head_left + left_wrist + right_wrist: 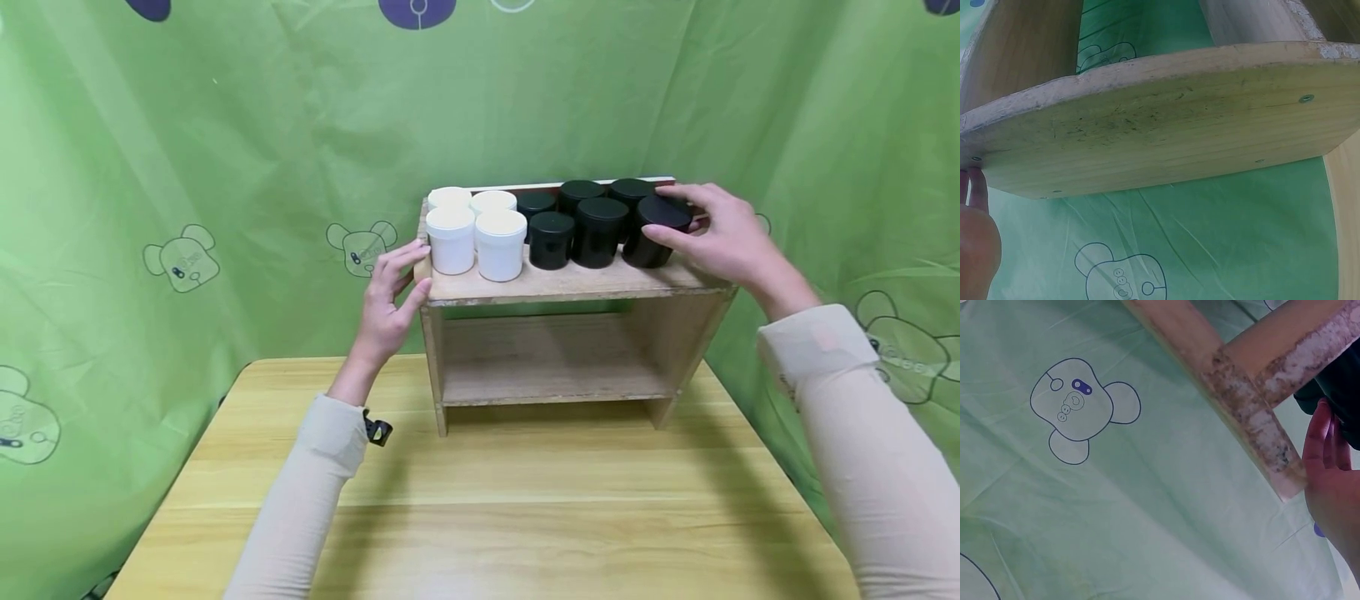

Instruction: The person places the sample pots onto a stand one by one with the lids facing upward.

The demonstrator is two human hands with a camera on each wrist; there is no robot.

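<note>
A small wooden shelf [570, 354] bears two rows of lidded jars. White jars [501, 246] stand at its left end, black jars [597, 233] at the middle and right. My right hand [722, 237] holds the front-right black jar [654, 237], thumb at the near side and fingers at the far side. At the shelf's left end my left hand [390, 296] touches the side panel, thumb and fingers spread apart. In the left wrist view, fingertips rest against that panel [1166, 125]. The right wrist view catches my right hand [1332, 481] beside a dark jar [1344, 394], partly cut off.
The shelf stands at the back of a wooden table [525, 508]. A lower board [555, 358] spans the shelf beneath its top. Green patterned cloth [247, 150] hangs behind and beside the table. A black strap device [377, 429] is on my left wrist.
</note>
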